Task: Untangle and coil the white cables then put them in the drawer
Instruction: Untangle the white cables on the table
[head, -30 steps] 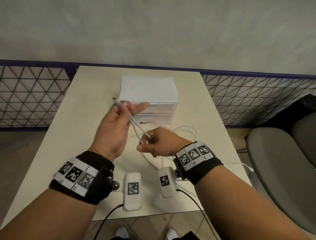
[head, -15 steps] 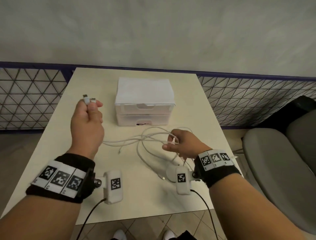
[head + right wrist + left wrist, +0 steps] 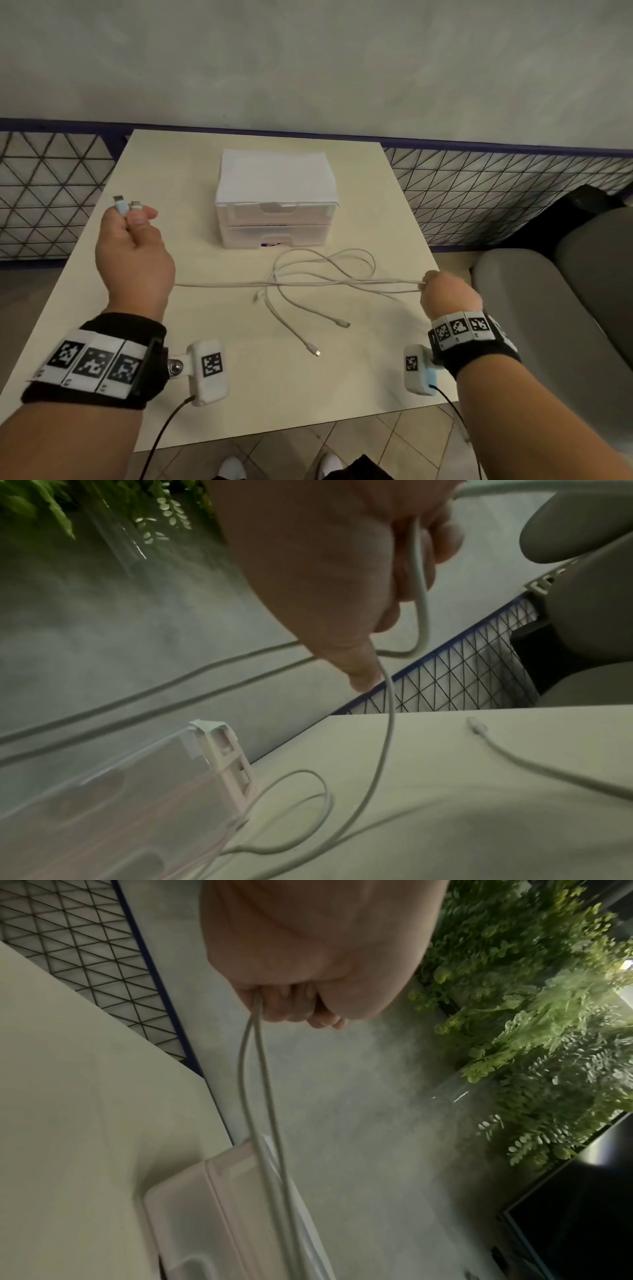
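My left hand (image 3: 132, 236) is raised over the table's left side and pinches two white cable plugs (image 3: 126, 205) at its fingertips. Two strands of the white cables (image 3: 294, 283) run taut from it across the table to my right hand (image 3: 445, 291), which grips them near the right edge. In the left wrist view the strands (image 3: 255, 1085) hang from the curled fingers. In the right wrist view a cable (image 3: 419, 593) loops through the fist. Loose loops and two free plug ends (image 3: 317, 352) lie on the table. The white two-drawer box (image 3: 275, 202) stands behind, both drawers closed.
The cream table (image 3: 102, 308) is small, with its front edge close to my wrists. A grey chair (image 3: 555, 308) stands right of the table. A wire mesh fence (image 3: 48, 198) and a grey wall run behind. Green plants (image 3: 534, 1015) show in the wrist views.
My hands have moved apart: the left went left with the plugs, the right went right along the cables. The strands between them are now stretched straight.
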